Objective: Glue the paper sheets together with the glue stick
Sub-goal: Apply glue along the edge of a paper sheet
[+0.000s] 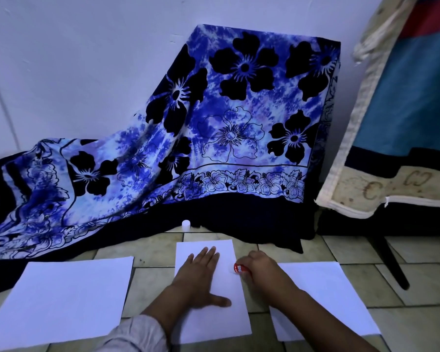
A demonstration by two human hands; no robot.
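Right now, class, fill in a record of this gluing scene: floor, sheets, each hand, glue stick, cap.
surface: tiled floor
paper: left sheet, middle sheet, right sheet, all white, side by side
left hand: flat, pressing the middle sheet
right hand: grips the glue stick
glue stick: red, tip at the middle sheet's right edge
cap: white, off the stick, by the blue flowered cloth

We see only the red end of the glue stick (pixel 240 268) — the right hand (pixel 259 270) hides the rest, and its label is too small to read. The left forearm (pixel 158 316) covers the near-left corner of the middle sheet (pixel 221 326), and 1 corner of the left sheet (pixel 61 301) is cut off.
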